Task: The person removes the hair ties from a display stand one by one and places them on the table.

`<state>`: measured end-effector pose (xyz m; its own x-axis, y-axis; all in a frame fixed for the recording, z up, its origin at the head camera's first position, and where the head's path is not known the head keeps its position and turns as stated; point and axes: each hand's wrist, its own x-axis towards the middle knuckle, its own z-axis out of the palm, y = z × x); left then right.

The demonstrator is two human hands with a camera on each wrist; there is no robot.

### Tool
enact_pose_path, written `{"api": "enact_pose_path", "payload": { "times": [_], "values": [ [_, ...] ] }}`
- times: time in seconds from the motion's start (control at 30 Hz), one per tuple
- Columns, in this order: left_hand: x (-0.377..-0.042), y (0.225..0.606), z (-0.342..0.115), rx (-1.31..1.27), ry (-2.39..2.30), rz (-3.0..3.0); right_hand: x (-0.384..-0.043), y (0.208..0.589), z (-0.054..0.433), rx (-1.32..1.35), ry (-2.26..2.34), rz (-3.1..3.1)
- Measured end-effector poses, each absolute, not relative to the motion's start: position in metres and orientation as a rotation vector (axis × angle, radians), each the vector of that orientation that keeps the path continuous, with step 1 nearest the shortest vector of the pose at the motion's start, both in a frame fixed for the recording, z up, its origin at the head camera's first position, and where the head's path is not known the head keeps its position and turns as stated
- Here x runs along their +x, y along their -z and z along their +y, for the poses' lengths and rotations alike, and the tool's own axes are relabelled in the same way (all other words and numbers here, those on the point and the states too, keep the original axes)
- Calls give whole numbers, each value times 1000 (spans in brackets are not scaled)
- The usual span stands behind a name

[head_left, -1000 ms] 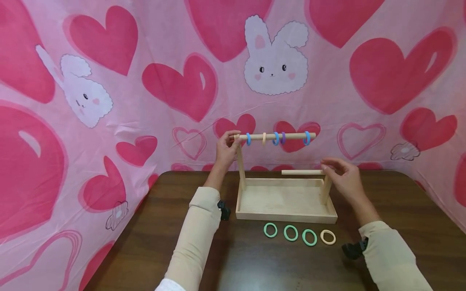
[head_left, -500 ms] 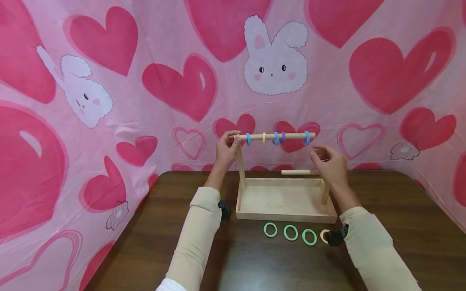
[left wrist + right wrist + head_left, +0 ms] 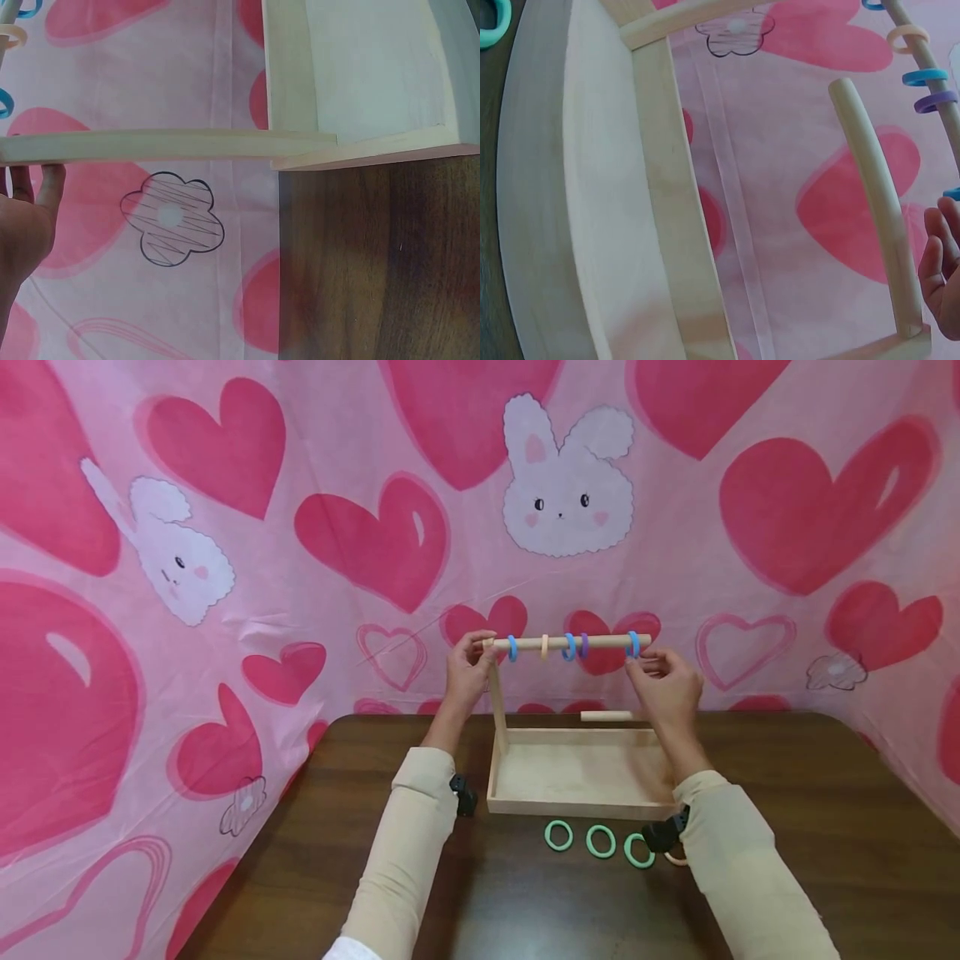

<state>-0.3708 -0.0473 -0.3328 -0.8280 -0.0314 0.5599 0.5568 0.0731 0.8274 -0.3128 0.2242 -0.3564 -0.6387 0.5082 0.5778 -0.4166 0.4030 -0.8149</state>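
My left hand (image 3: 468, 668) grips the top of the wooden rack's tall left post (image 3: 498, 710), where the upper rod (image 3: 607, 642) begins. Several rings hang along that rod: a blue one (image 3: 512, 649), a beige one (image 3: 544, 647), another blue one (image 3: 569, 647) and a purple one (image 3: 584, 646). At the rod's free right end, my right hand (image 3: 670, 689) pinches the last blue ring (image 3: 634, 642) with thumb and fingertips at its lower edge. In the right wrist view the lower rod (image 3: 877, 195) is bare, just beside that hand's fingers (image 3: 933, 262).
The rack's shallow tray (image 3: 577, 807) rests on the dark wooden table (image 3: 525, 893). Before it lie three green rings (image 3: 558, 849) and a beige ring (image 3: 677, 862), partly covered by the right wrist camera (image 3: 665, 833). A pink heart-patterned cloth (image 3: 360, 427) hangs behind.
My right hand has left the short right post and moved up and left to the blue ring at the upper rod's end. The left hand has stayed on its post.
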Motion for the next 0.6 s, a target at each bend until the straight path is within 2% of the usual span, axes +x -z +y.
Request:
{"api": "enact_pose_path", "payload": {
  "times": [0.27,0.6],
  "values": [
    [-372,333,-47,-521,1828,-1915,-317,352,220,-163,-1350,-1806],
    [-374,334,-48,-535,1848,-1888,-316,347,219,-126,-1439,-1765]
  ]
}}
